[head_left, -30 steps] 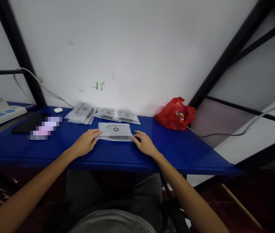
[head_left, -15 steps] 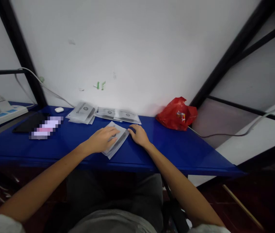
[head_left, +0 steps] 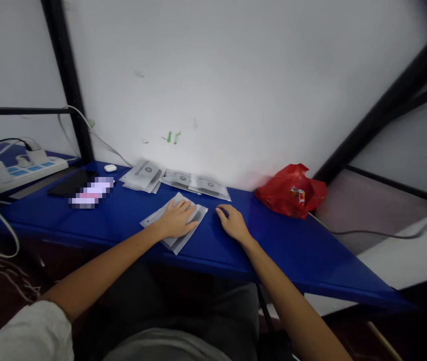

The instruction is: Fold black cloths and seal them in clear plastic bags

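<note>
The blue counter (head_left: 292, 250) runs along the white wall. A red plastic bag (head_left: 290, 190) sits at its back right. The grey packet (head_left: 153, 216) lies near the front edge, turned askew, pressed under the flat left hand (head_left: 177, 220). The right hand (head_left: 232, 224) rests just beside it, grip loose and holding nothing.

Both hands (head_left: 205, 221) rest flat (fingers spread), palms down.

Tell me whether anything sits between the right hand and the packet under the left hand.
Nothing visible does. The right hand rests on bare blue table just right of the packet, which the left hand presses flat.
</note>
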A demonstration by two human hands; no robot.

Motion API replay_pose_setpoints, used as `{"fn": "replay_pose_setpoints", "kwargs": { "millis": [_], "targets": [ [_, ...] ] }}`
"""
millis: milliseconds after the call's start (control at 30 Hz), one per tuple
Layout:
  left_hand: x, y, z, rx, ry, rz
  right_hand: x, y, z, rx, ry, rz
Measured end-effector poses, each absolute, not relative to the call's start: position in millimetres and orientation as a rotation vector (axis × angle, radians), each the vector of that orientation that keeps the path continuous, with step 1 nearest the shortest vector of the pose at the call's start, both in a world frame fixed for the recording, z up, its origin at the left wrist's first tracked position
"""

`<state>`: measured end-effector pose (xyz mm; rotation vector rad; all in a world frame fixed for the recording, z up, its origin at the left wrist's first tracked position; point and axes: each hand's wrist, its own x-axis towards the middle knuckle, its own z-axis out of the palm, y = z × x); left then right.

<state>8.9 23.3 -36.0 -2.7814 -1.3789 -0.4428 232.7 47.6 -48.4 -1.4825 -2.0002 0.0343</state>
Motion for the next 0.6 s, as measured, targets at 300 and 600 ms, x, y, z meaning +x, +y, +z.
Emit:
{"fn": "replay_pose_setpoints", "kwargs": {
  "millis": [300,600],
  "targets": [
    [-72.6,4.9,-41.9,-2.559,-1.622,-0.506,235.1,51.1,-51.9,-1.479,-2.051,0.071],
    [-133.0,11.5,-46.6,-2.426,-1.834,-0.554,234.7,52.1,-52.3,-1.496,-2.080,0.093]
  ]
}}
